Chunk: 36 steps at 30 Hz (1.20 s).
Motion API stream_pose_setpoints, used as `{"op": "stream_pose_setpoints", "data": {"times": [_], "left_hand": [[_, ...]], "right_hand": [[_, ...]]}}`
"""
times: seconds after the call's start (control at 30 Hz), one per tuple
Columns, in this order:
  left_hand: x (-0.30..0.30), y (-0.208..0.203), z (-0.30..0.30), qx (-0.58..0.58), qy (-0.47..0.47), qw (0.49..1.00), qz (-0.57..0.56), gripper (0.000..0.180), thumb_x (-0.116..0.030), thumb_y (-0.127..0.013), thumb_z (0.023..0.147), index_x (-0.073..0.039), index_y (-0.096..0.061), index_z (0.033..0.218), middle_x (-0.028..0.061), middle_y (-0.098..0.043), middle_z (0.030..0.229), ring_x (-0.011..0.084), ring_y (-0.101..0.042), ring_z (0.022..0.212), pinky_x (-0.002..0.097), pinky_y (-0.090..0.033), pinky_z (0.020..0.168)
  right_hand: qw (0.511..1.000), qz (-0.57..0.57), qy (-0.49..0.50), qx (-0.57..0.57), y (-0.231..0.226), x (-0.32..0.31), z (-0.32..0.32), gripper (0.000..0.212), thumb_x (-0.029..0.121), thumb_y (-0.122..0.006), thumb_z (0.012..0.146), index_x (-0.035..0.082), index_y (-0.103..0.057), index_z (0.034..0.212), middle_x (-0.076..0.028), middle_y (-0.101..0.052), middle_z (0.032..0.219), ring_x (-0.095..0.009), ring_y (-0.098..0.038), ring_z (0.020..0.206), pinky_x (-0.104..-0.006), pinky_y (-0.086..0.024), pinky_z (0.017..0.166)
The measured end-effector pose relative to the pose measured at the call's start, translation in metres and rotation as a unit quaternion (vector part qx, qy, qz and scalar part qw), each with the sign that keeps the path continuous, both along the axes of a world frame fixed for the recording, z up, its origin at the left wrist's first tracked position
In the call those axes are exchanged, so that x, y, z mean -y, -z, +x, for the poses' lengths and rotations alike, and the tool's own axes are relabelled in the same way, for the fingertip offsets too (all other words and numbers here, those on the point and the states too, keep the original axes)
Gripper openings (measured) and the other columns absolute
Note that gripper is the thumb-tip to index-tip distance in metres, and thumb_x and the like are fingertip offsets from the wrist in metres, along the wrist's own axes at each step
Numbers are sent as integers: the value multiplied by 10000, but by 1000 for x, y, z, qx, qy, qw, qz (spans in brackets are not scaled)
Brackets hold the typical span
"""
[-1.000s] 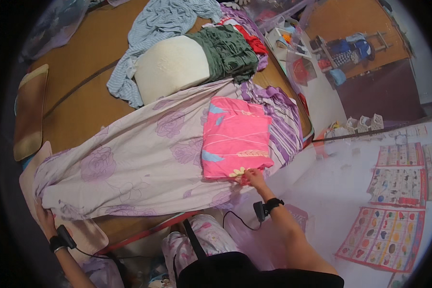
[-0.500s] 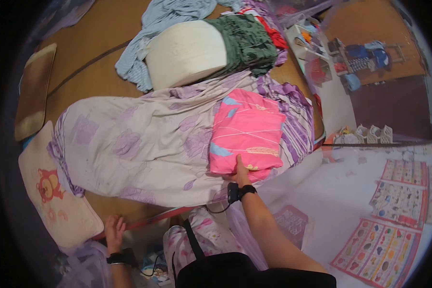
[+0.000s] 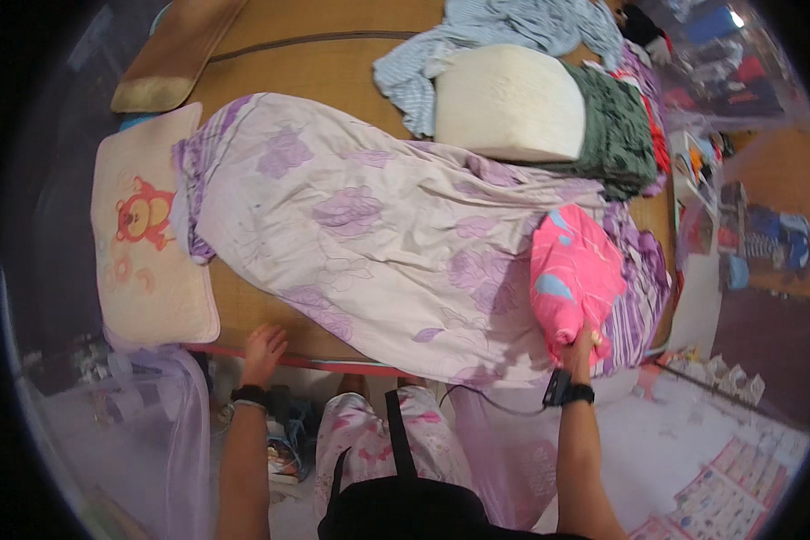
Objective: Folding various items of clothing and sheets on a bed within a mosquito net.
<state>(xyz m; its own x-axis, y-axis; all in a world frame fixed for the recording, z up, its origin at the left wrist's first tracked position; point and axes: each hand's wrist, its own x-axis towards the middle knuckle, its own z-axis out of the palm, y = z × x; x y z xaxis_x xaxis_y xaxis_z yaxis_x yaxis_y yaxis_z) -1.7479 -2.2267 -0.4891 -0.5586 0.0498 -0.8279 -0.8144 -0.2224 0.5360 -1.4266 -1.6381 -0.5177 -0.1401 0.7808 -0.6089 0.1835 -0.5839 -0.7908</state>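
My right hand (image 3: 582, 353) is closed on the near edge of a folded pink cloth (image 3: 574, 270) with pale blue patches and white lines. The cloth bunches and creases toward my fist. Beneath it spreads a white sheet (image 3: 378, 279) with purple flowers, its striped purple end (image 3: 643, 297) showing at the right. My left hand (image 3: 264, 349) rests at the bed's front edge, fingers apart and holding nothing. Nearest to it lies a cream pillow pad (image 3: 157, 288) with a bear picture.
A white foam block (image 3: 513, 103) stands on the bed, with a dark green cloth (image 3: 616, 126) against it and a light blue garment (image 3: 522, 31) behind. At the far left is a brown mat pillow (image 3: 166, 58). Sheer purple netting (image 3: 166, 432) hangs along the near left.
My right hand has closed on the pink cloth, which was flatter and is now pulled into a bunch. My left hand has moved onto the bed edge. The whole view has shifted.
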Motion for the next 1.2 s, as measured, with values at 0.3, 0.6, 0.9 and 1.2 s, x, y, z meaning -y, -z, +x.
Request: {"op": "stream_pose_setpoints", "data": {"times": [0.3,0.6,0.9,1.2], "left_hand": [[-8,82,-17,-102,79,989,-72,333,-163,-498,844,-47,-436,1149,94,-475,1107,225,-493,1032,368,-411,846],[-52,70,-47,41,-136,981,133,505,-276,-460,892,-50,-277,1304,163,-375,1273,275,-388,1177,409,-338,971],[-57,73,29,170,-218,949,151,522,-413,-433,884,-69,-338,1265,129,-485,1169,307,-421,1127,459,-344,947],[-108,47,-62,-264,-117,946,146,577,-470,-394,860,-60,-364,1265,125,-442,1239,286,-436,1124,397,-373,946]], "right_hand": [[713,228,-660,68,-17,271,-88,538,375,-665,730,6,-496,1084,-148,-560,973,-259,-531,957,-352,-430,801],[511,325,-769,203,55,315,-185,391,216,-598,740,56,-502,1084,-142,-536,989,-314,-501,922,-388,-422,765],[806,-260,-532,22,-103,231,-167,224,202,-486,878,18,-602,932,20,-590,772,-42,-483,667,-209,-383,573],[777,-120,-615,53,-243,147,-109,223,71,-498,855,-19,-581,1042,-6,-590,864,-70,-503,761,-217,-408,655]]}}
